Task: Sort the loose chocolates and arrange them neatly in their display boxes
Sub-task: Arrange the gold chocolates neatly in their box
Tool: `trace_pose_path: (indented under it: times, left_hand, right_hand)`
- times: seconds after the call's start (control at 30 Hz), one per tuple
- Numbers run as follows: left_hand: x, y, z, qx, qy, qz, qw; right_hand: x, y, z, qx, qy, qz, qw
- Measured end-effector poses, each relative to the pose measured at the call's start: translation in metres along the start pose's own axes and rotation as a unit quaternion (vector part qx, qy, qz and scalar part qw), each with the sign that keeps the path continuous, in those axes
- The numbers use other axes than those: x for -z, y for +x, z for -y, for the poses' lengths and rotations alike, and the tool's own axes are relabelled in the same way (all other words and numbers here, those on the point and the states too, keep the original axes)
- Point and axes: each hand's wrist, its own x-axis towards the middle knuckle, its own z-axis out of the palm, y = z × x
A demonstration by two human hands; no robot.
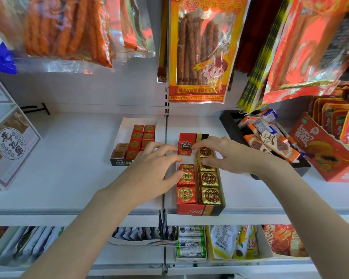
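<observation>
A red, gold and black display box [199,211] stands at the shelf's front edge. Its left column holds red-wrapped chocolates [186,195], its right column gold-wrapped ones [211,196]. One red chocolate with a dark label [184,147] sits at the far end of the left column, apart from the others. My left hand [153,168] hovers over the box's left side, fingertips at that far red piece and thumb touching a nearer red one. My right hand [224,154] reaches over the gold column, index at the far red piece, thumb on a gold one.
A second box [127,123] of red chocolates sits behind and to the left. A black tray [230,125] of wafer bars and a red carton [330,158] stand to the right. Snack bags [199,49] hang overhead. A printed box [8,146] stands far left.
</observation>
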Motion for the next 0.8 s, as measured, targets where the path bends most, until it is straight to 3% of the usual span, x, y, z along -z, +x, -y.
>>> trace_pose_path:
  times: [0.07, 0.17, 0.23, 0.37, 0.6, 0.7, 0.8]
  left_hand:
    - [0.000, 0.000, 0.000, 0.001, -0.001, 0.001, 1.000]
    - [0.000, -0.002, 0.002, 0.002, -0.009, -0.004, 1.000]
    - [0.001, -0.004, 0.004, 0.004, -0.006, -0.008, 1.000]
    - [0.001, -0.009, 0.010, 0.001, -0.008, -0.014, 1.000]
    - [-0.001, -0.009, 0.015, -0.011, -0.014, -0.016, 1.000]
    - [-0.002, -0.006, 0.016, -0.014, -0.016, -0.025, 0.999]
    - [-0.002, -0.004, 0.015, -0.019, -0.012, -0.031, 0.999]
  right_hand:
    - [0.002, 0.001, 0.002, -0.011, -0.002, -0.022, 1.000]
    - [0.003, 0.010, 0.011, -0.011, -0.041, -0.152, 0.987]
    - [0.001, 0.019, 0.020, 0.000, -0.080, -0.197, 0.977]
    - [-0.016, 0.036, 0.034, -0.001, -0.183, -0.159, 0.970]
    - [-0.020, 0.048, 0.033, -0.007, -0.195, -0.142, 0.970]
    - [-0.020, 0.041, 0.029, 0.015, -0.097, -0.137, 0.986]
    - [-0.003, 0.027, 0.032, 0.041, -0.001, -0.187, 0.981]
